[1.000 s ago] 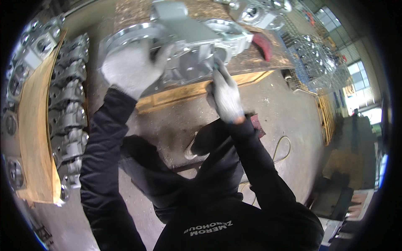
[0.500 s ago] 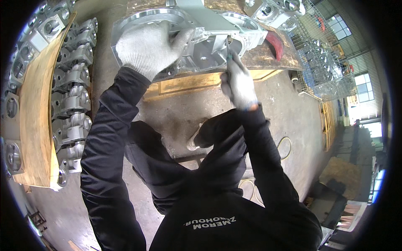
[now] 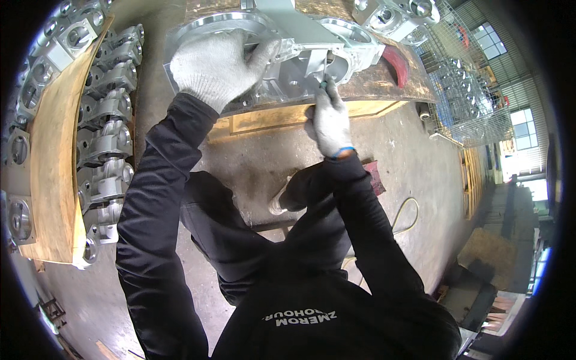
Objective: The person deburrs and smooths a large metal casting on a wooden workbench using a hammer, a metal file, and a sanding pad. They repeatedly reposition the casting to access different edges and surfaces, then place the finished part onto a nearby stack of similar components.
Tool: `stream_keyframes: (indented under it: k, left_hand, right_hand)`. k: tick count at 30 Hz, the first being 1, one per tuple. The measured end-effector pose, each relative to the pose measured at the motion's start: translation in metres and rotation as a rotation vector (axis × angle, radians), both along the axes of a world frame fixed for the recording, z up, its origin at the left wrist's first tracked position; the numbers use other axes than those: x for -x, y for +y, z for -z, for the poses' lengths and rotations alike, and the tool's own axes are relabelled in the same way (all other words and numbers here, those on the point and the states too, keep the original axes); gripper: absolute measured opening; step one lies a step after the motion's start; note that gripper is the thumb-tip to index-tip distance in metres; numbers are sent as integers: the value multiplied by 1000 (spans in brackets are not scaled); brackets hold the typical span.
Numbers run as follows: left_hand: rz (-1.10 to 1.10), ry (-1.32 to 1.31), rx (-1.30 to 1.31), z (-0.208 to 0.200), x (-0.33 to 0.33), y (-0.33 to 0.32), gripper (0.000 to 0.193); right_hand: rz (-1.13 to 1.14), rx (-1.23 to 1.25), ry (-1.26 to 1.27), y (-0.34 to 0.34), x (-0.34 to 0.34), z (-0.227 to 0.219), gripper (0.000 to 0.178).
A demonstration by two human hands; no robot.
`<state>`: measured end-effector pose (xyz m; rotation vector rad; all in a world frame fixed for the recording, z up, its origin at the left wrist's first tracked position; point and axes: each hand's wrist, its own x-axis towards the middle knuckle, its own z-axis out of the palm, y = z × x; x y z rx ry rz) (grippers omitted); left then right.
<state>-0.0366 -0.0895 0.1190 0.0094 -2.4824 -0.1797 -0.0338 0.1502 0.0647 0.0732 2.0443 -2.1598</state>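
Observation:
A large machined grey metal casting with round bores and an open pocket rests on the wooden bench top. My left hand, in a white knit glove, grips the casting's left side beside the big ring bore, thumb stretched toward the pocket. Held in my gloved right hand is a slim tool with a green handle. Its thin shaft points away from me into the casting's right-hand pocket, next to a round bore. Where the tip touches cannot be made out.
A curved red object lies on the bench to the right. Another casting sits at the far right. Rows of castings flank a wooden board at left. A wire cage stands right; a hose lies on the floor.
My right hand has shifted left and slightly toward me, with the tool more upright in the picture. A red piece on the floor now shows beside my right forearm. My left hand keeps its hold.

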Motion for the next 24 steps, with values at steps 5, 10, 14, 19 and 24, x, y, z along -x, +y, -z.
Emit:
stream_keyframes:
  k: [5,10,14,19,24]
  left_hand:
    - [52,223,50,3,-1,0,70]
    - [38,92,20,1,-3,0,69]
    - [-13,91,55,-4,-7,2,69]
    - [2,42,1,-5,-7,4,70]
    - [60,135,-18,2,-4,1,73]
  right_hand:
    - [8,-1,-50,6,-2,3,51]
    - [-28,14,-56,3,0,-2,53]
    - [-33,-85,91,0,3,5,55]
    - [11,-53,-188,5,-9,-18,59]
    - [-79,14,102,-7,5,-10,57]
